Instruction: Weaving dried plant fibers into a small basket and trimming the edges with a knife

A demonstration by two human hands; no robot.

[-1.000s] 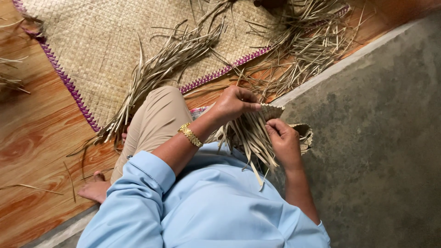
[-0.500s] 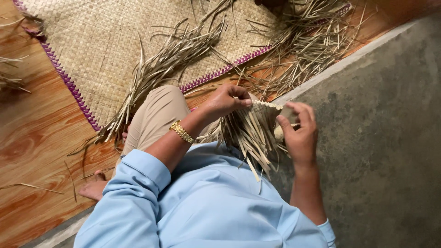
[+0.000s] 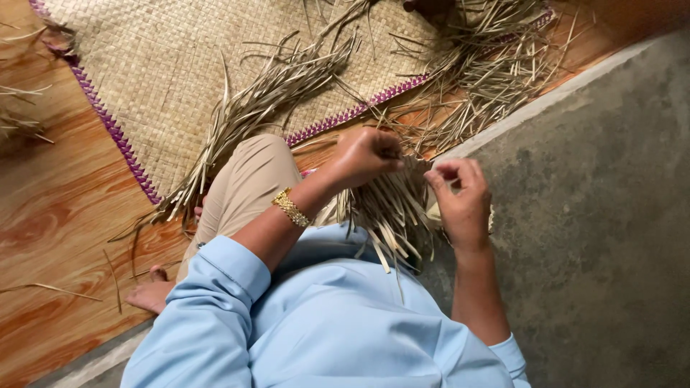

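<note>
Where left hand point(image 3: 366, 154) hides straw strips point(image 3: 388, 212), right hand point(image 3: 460, 197) pinching

Right hand point(image 3: 460, 197) now lower, nearer left hand point(image 3: 366, 154).

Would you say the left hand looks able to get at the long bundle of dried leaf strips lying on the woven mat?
Probably yes. The left hand grips the small woven piece, but the bundle of strips lies just beyond the knee on the mat, with nothing lying over it.

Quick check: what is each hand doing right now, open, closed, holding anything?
Left hand: closed on the dried leaf strips.
Right hand: fingers curled, pinching the same strips.
</note>
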